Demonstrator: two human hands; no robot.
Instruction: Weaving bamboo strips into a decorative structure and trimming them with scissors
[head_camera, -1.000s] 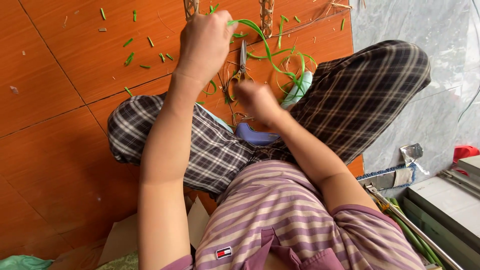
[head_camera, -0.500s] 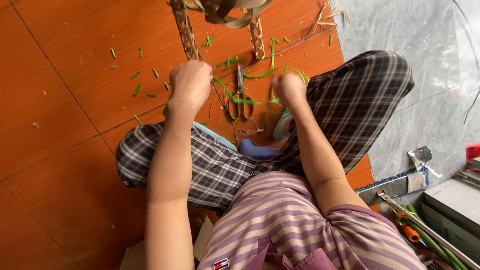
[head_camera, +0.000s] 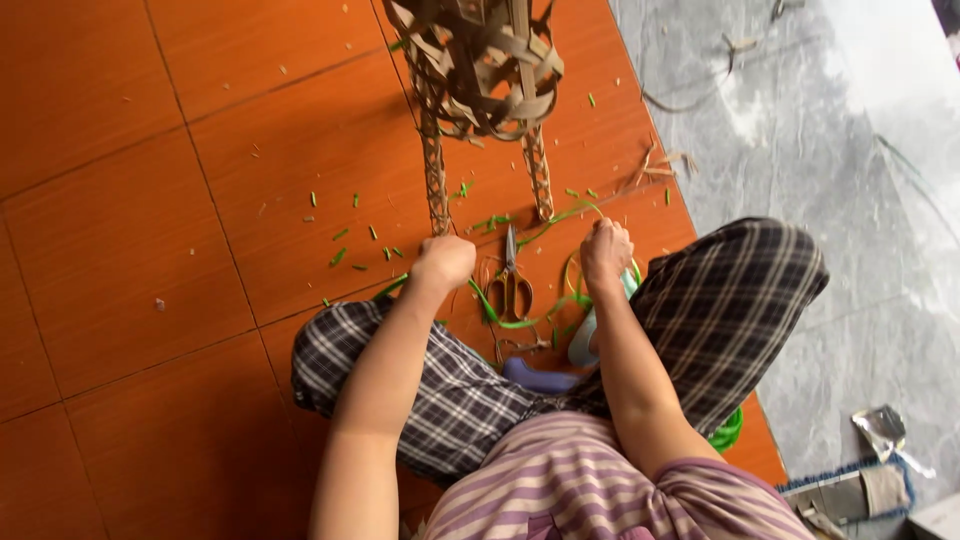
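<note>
green strip (head_camera: 520, 322), curled between fists

Count on inspection: two hands — the left hand (head_camera: 445, 262) and the right hand (head_camera: 605, 250) — both closed into fists. One woven wicker frame (head_camera: 480, 60), with two wrapped legs (head_camera: 436, 185) reaching down to the floor. One pair of scissors (head_camera: 510, 285) on the tiles between the hands. One long green strip (head_camera: 500, 318), looping between the fists. Short green offcuts (head_camera: 340, 256) lie scattered on the orange tiles (head_camera: 130, 250) — roughly twenty; the smallest are too fine to count exactly.
</note>
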